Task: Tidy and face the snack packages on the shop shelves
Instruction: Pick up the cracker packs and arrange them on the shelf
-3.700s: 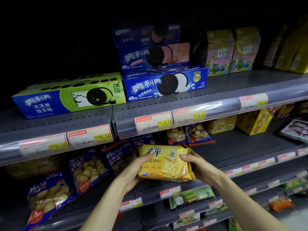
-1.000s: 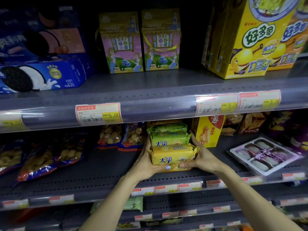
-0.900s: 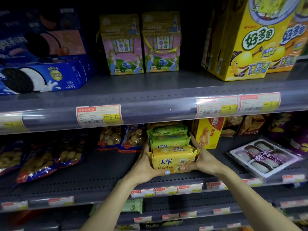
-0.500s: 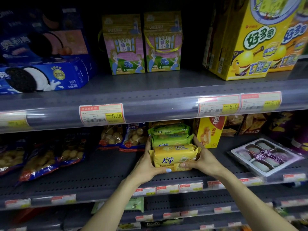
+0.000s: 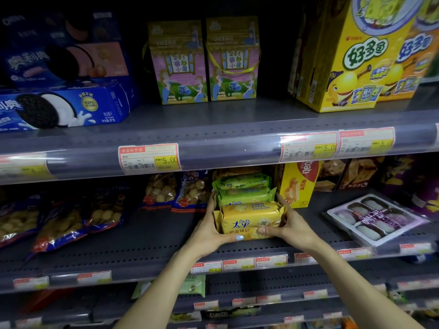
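Progress: yellow cracker pack (image 5: pixel 249 219) sat on the middle shelf (image 5: pixel 147 236), centre of frame, label facing out, in front of the green cracker packs (image 5: pixel 244 189) stacked behind it. That spot looked nearly faced. Left to do, by my read: cookie bags (image 5: pixel 59 222) at lower left lay slumped and crooked, and the purple tray (image 5: pixel 377 219) at lower right sat skewed near the shelf edge.

Pose: both forearms reached up from bottom of frame. Left hand (image 5: pixel 209 230) grasped the pack's left end, thumb under the front. Right hand (image 5: pixel 288 225) grasped its right end, thumb on the front face. Neither released.
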